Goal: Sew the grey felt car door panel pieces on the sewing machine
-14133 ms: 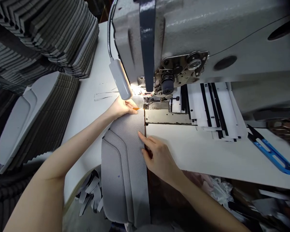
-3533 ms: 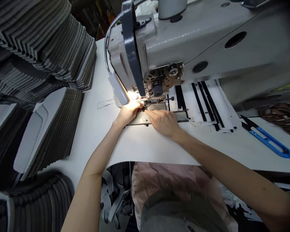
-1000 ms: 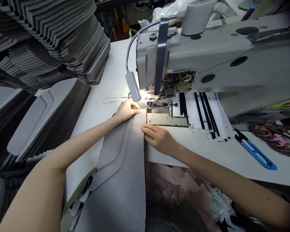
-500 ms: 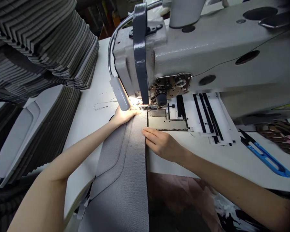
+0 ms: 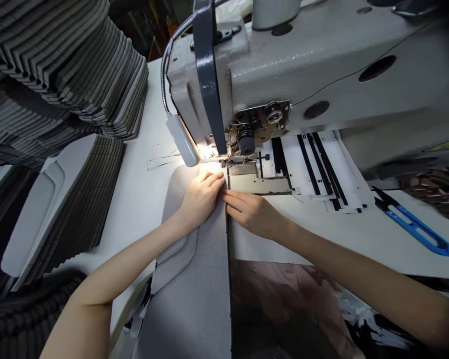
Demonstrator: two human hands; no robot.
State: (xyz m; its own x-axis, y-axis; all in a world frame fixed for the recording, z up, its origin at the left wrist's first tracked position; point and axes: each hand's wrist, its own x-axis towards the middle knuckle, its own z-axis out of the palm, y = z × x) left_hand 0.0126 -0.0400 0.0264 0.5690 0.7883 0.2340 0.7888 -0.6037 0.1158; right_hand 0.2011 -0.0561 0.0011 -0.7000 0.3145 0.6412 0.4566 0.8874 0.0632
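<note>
"Starting at the left, what reaches you through the head camera?"

"I have tall stacks of grey pieces (image 5: 71, 70), then my left arm, elbow bent, forearm slanting up and inward. My left hand (image 5: 202, 197) lies palm down on the grey fabric panel (image 5: 205, 284), fingers curled and close together, tips near its right edge."

"Is it gripping?"

"I can't tell; the thumb is hidden from me. The panel's far end sits by the presser foot (image 5: 224, 162) under the lit lamp (image 5: 183, 142), and its near part extends past the front edge of the white tabletop (image 5: 277, 247)."

"And the right?"

"My right hand (image 5: 252, 212) comes in low across the tabletop, fingers narrow and nearly straight, tips at the panel's right edge just beside the left fingertips. I can't confirm a pinch there either. Above it is the sewing machine (image 5: 314, 70); farther right I see white sheets with black strips (image 5: 322, 172), then blue-handled snips (image 5: 415, 227)."

"What differs from half a second ago?"

"My left hand has drawn back from beside the lamp toward me, closer to the right one, so I now see the panel's rounded far corner. My right fingertips remain at that edge."
</note>
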